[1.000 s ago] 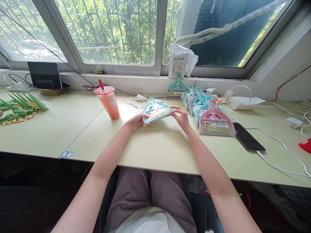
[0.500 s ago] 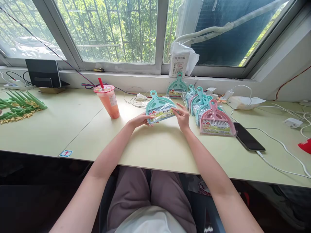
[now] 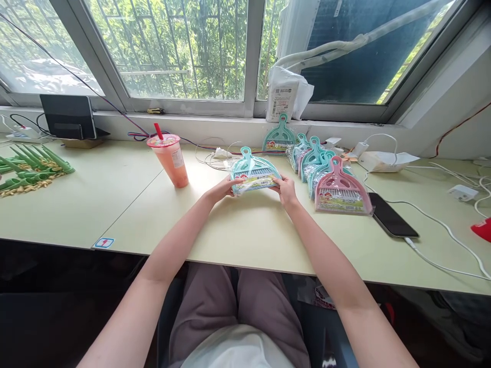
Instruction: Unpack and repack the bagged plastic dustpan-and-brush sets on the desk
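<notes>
In the head view, the left hand (image 3: pixel 220 189) pinches the near left corner of a wrapped turquoise dustpan set (image 3: pixel 253 171), thumb in front and fingers largely hidden behind. The right hand (image 3: pixel 287 190) is clamped on the near right corner. Both forearms reach forward, converging over the table (image 3: pixel 245 235); the set tilts handle-far, between a drink cup (image 3: pixel 172 163) on the left and a pink dustpan set (image 3: pixel 341 190) on the right.

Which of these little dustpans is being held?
The turquoise dustpan between the left hand and right hand; the other turquoise dustpans and the pink dustpan are untouched, farther right.
</notes>
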`<action>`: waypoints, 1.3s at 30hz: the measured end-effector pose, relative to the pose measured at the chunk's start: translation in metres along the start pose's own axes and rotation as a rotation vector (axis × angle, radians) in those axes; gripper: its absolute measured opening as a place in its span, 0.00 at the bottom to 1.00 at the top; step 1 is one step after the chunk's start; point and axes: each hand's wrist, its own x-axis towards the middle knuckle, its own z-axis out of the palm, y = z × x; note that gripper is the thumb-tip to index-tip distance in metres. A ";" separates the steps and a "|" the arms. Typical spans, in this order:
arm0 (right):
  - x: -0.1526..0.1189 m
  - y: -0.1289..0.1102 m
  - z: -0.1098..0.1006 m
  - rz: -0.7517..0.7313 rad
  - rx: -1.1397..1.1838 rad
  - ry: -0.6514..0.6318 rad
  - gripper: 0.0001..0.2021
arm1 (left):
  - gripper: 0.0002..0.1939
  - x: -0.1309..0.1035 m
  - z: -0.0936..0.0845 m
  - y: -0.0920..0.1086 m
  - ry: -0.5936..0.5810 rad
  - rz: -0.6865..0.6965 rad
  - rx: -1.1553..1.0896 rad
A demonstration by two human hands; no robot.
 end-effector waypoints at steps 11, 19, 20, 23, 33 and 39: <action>-0.005 -0.002 0.007 0.039 0.137 0.204 0.09 | 0.77 -0.006 0.011 0.009 -0.039 0.212 0.089; -0.003 0.000 0.007 0.010 0.093 0.120 0.13 | 0.55 0.013 0.011 -0.010 0.300 0.212 0.057; -0.003 0.000 0.007 0.005 0.084 0.103 0.13 | 0.49 0.013 0.011 -0.011 0.300 0.208 0.050; -0.003 0.000 0.009 0.006 0.075 0.079 0.12 | 0.35 0.014 0.014 -0.013 0.328 0.192 -0.001; -0.001 0.006 0.009 -0.008 -0.104 0.016 0.15 | 0.24 0.016 0.021 -0.009 0.517 0.169 0.078; -0.002 0.010 0.006 -0.052 -0.257 -0.036 0.27 | 0.26 0.014 0.023 -0.014 0.588 0.211 0.196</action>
